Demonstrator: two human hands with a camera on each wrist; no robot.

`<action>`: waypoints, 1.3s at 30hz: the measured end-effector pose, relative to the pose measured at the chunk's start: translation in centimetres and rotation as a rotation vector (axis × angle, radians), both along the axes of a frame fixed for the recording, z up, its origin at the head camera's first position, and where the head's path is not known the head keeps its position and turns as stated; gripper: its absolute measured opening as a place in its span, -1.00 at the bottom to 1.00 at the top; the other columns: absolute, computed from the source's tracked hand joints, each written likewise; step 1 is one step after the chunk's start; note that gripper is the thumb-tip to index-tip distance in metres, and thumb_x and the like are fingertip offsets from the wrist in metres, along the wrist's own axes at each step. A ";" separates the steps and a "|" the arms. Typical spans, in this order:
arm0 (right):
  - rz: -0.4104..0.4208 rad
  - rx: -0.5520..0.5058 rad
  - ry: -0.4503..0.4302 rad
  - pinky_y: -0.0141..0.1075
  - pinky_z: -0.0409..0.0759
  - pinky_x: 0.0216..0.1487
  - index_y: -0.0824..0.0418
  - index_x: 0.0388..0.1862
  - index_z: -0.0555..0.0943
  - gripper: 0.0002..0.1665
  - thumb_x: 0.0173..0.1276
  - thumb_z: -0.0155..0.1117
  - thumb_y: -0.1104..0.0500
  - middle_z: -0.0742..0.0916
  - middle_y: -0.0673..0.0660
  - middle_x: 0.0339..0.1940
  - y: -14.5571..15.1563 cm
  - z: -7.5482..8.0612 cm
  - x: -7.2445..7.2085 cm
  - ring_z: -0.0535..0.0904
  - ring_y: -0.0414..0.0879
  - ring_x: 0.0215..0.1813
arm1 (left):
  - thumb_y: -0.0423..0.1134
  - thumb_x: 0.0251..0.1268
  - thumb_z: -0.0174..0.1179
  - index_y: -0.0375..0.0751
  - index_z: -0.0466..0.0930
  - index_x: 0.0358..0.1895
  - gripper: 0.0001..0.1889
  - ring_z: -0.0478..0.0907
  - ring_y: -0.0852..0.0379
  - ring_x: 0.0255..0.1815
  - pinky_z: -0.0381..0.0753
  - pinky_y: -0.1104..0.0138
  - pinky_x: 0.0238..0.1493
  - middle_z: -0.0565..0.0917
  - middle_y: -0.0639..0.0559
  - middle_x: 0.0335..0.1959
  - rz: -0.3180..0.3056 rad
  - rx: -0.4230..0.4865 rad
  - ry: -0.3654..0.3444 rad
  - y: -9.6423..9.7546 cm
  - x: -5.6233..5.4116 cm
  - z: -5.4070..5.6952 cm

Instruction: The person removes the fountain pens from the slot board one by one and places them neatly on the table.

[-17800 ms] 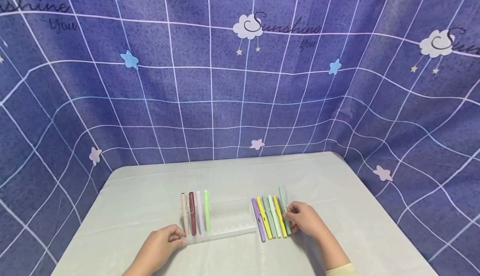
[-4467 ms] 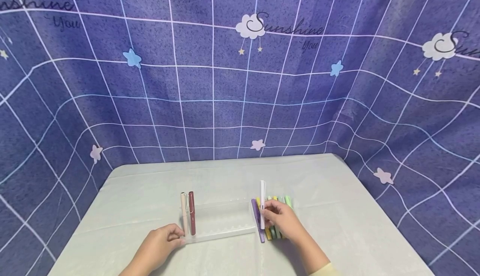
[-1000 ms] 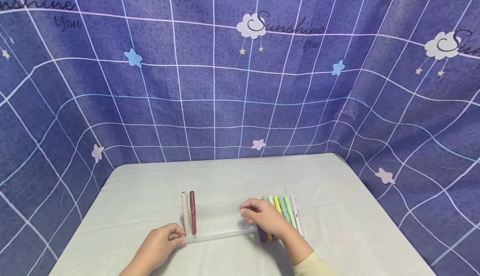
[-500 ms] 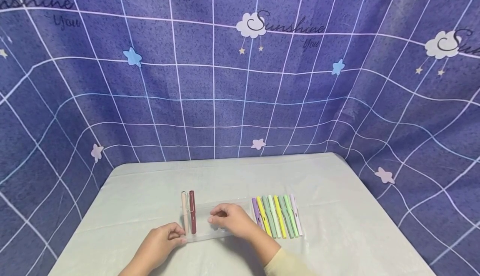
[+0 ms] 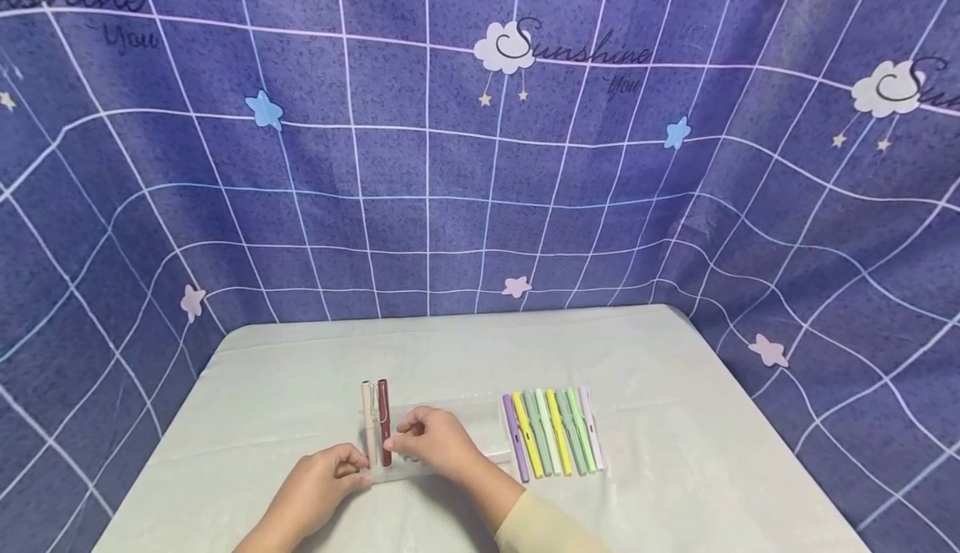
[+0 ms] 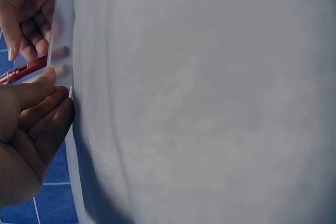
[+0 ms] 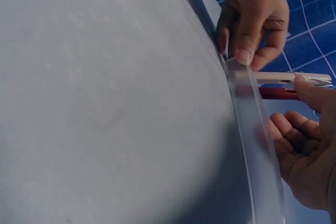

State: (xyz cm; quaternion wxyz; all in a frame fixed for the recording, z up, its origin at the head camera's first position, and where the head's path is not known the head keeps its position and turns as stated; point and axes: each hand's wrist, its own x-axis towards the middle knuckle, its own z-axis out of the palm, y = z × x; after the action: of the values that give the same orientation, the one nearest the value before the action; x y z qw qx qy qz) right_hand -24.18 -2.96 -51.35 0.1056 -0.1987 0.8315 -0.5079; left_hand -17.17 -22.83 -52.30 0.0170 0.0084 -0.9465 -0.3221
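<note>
My left hand [image 5: 318, 482] pinches the near left corner of a clear plastic pen tray [image 5: 420, 471], whose front wall has a row of notches. In the tray's left end stand a beige pen [image 5: 370, 424] and a dark red pen [image 5: 385, 419], both with wire clips. At the dark red pen is my right hand [image 5: 442, 443], its thumb by the barrel. In the right wrist view its thumb lies over the pens while the other fingers [image 7: 294, 129] are loosely bent below, apart from the red pen [image 7: 281, 93].
Right of the tray several pens lie side by side in a row: a purple pen [image 5: 516, 436] at the left, then yellow and green ones, and a pale lilac pen [image 5: 591, 428] at the right end. A pale cloth [image 5: 300, 369] covers the table; a blue patterned curtain [image 5: 465, 161] surrounds it.
Earlier, the light green and lilac pens left the tray and joined the row at the right. In the last second my right hand has moved left, from the row to the dark red pen.
</note>
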 end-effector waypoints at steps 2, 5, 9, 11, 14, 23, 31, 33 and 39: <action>-0.018 0.000 0.002 -0.42 0.55 -0.53 0.18 -0.25 0.67 -0.64 0.15 0.51 -0.05 0.68 -0.11 -0.54 -0.4 -0.1 0.1 0.56 -0.28 -0.56 | -0.16 0.04 0.44 0.13 0.61 -0.37 -0.83 0.63 0.34 -0.36 0.65 0.16 -0.14 0.71 0.36 -0.49 -0.003 -0.005 0.003 0.0 0.0 -0.1; -0.033 0.013 0.006 -0.43 0.55 -0.55 0.13 -0.31 0.66 -0.69 0.15 0.51 -0.05 0.67 -0.12 -0.54 -0.9 -0.3 0.1 0.55 -0.28 -0.57 | -0.15 0.04 0.45 0.14 0.61 -0.37 -0.83 0.61 0.38 -0.39 0.65 0.19 -0.16 0.70 0.38 -0.50 -0.008 -0.012 0.006 -0.1 0.0 -0.2; -0.054 0.037 0.011 -0.44 0.55 -0.56 0.08 -0.36 0.65 -0.73 0.15 0.51 -0.03 0.66 -0.14 -0.56 -1.5 -0.7 0.1 0.55 -0.29 -0.59 | -0.13 0.04 0.44 0.15 0.61 -0.36 -0.83 0.58 0.42 -0.42 0.65 0.24 -0.19 0.69 0.40 -0.51 -0.020 -0.016 0.007 -0.3 -0.1 -0.4; -0.063 0.041 0.021 -0.45 0.54 -0.57 0.08 -0.39 0.63 -0.74 0.14 0.52 -0.02 0.65 -0.15 -0.57 -1.8 -0.8 0.1 0.54 -0.30 -0.61 | -0.13 0.05 0.44 0.15 0.60 -0.35 -0.83 0.56 0.43 -0.43 0.65 0.26 -0.20 0.69 0.40 -0.51 -0.023 -0.017 0.006 -0.3 -0.1 -0.4; -0.068 0.052 0.030 -0.45 0.52 -0.59 0.06 -0.43 0.60 -0.75 0.15 0.51 0.00 0.64 -0.16 -0.59 -2.1 -0.9 0.2 0.52 -0.31 -0.63 | -0.14 0.05 0.44 0.16 0.60 -0.36 -0.83 0.55 0.43 -0.43 0.64 0.26 -0.21 0.68 0.41 -0.51 -0.020 -0.019 0.002 -0.3 -0.1 -0.4; -0.068 0.052 0.030 -0.47 0.51 -0.58 0.07 -0.40 0.61 -0.81 0.19 0.48 0.07 0.63 -0.17 -0.60 -2.2 -0.4 0.4 0.52 -0.32 -0.62 | -0.14 0.04 0.44 0.16 0.60 -0.37 -0.82 0.60 0.41 -0.38 0.65 0.21 -0.15 0.70 0.41 -0.49 -0.013 -0.009 0.006 -0.2 -0.1 -0.4; -0.042 0.004 0.049 -0.50 0.56 -0.51 0.12 -0.31 0.66 -0.88 0.28 0.40 0.11 0.68 -0.14 -0.53 -2.1 -0.1 0.4 0.55 -0.35 -0.56 | -0.15 0.03 0.45 0.16 0.61 -0.37 -0.82 0.63 0.38 -0.36 0.65 0.19 -0.14 0.71 0.39 -0.49 -0.016 -0.003 0.015 -0.3 -0.1 -0.5; -0.027 -0.020 0.041 -0.49 0.58 -0.49 0.13 -0.28 0.65 -0.88 0.32 0.36 0.11 0.71 -0.09 -0.49 -1.9 0.2 0.5 0.59 -0.30 -0.53 | -0.15 0.03 0.45 0.15 0.61 -0.37 -0.82 0.63 0.37 -0.36 0.65 0.18 -0.14 0.71 0.39 -0.49 -0.015 -0.002 0.015 -0.3 -0.1 -0.5; 0.026 -0.083 0.021 -0.46 0.62 -0.35 0.16 -0.19 0.63 -0.86 0.41 0.25 0.11 0.75 0.01 -0.36 -0.9 1.0 0.5 0.68 -0.21 -0.39 | -0.17 0.02 0.46 0.14 0.61 -0.39 -0.82 0.59 0.41 -0.40 0.65 0.23 -0.19 0.70 0.39 -0.50 -0.004 -0.007 0.016 -0.2 -0.2 -0.5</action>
State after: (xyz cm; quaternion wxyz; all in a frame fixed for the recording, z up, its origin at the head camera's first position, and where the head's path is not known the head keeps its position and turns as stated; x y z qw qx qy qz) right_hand -23.64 -3.90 -50.34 0.0952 -0.2192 0.8082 -0.5383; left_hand -17.37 -23.01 -52.83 0.0239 0.0039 -0.9476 -0.3187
